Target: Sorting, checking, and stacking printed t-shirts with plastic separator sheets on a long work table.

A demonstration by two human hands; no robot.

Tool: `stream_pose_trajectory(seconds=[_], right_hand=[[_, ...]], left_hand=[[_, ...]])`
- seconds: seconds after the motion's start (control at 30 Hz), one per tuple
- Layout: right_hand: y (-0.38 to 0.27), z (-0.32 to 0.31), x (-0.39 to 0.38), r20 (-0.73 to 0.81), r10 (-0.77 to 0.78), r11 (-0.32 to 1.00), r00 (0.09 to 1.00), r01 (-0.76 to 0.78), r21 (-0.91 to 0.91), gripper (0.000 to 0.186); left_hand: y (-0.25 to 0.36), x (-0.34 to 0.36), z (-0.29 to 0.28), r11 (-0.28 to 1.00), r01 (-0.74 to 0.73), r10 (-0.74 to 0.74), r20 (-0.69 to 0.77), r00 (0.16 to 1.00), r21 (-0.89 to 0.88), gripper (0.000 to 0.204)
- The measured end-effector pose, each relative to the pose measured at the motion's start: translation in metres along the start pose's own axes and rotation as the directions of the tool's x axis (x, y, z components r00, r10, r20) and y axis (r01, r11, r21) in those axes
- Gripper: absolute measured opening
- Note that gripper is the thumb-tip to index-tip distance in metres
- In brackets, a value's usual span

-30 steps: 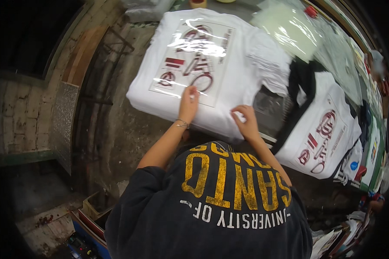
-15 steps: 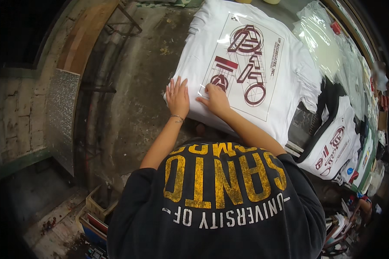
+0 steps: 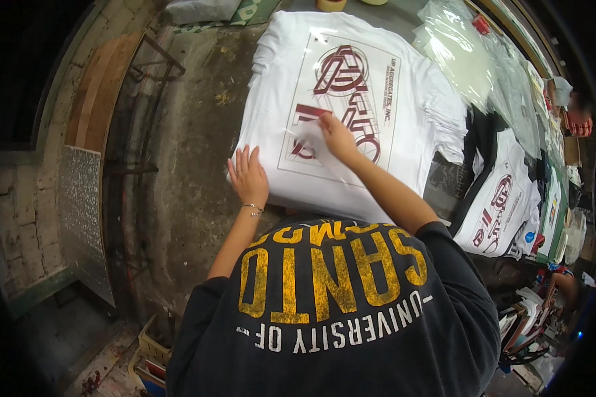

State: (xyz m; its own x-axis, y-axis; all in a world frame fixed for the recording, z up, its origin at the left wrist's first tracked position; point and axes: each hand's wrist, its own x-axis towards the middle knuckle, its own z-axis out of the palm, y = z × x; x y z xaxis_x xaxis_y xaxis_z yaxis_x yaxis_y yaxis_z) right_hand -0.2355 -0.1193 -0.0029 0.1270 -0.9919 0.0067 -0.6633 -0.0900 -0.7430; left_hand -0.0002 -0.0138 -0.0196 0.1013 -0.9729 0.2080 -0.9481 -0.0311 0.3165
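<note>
A white T-shirt [image 3: 410,83] lies spread in front of me, with a large maroon print [image 3: 343,69] on its front. A glossy clear film [image 3: 316,142] covers the print, and its near part is lifted and curls over the lower design. My right hand [image 3: 341,140] is closed in a pinch on the lifted edge of this film, above the middle of the print. Flat on the shirt's near left edge rests my left hand [image 3: 249,177], fingers spread and holding nothing.
To the right lie a second white printed shirt [image 3: 493,198], dark cloth, and clear plastic sheets [image 3: 457,49]. A wood-topped board [image 3: 93,99] stands at the left. Yellowish containers [image 3: 331,5] are at the far edge. A crate [image 3: 152,341] sits low at the near left.
My right hand has moved up and away from the shirt's near edge, lifting the film's near part off the print. My left hand stays on the shirt. The whole view has shifted slightly.
</note>
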Motion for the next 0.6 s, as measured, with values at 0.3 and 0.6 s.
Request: stream_pose_trajectory(seconds=[0.3, 0.6], right_hand=[[0.124, -0.116, 0.14, -0.109, 0.086, 0.996, 0.99, -0.082, 0.041, 0.023], [0.268, -0.389, 0.307, -0.365, 0.201, 0.925, 0.909, -0.298, -0.234, 0.021]], left_hand=[[0.061, 0.056, 0.026, 0.989, -0.084, 0.072, 0.105, 0.992, 0.118, 0.052], [0.073, 0.061, 0.017, 0.983, -0.054, 0.006, 0.262, 0.965, 0.176, 0.052]])
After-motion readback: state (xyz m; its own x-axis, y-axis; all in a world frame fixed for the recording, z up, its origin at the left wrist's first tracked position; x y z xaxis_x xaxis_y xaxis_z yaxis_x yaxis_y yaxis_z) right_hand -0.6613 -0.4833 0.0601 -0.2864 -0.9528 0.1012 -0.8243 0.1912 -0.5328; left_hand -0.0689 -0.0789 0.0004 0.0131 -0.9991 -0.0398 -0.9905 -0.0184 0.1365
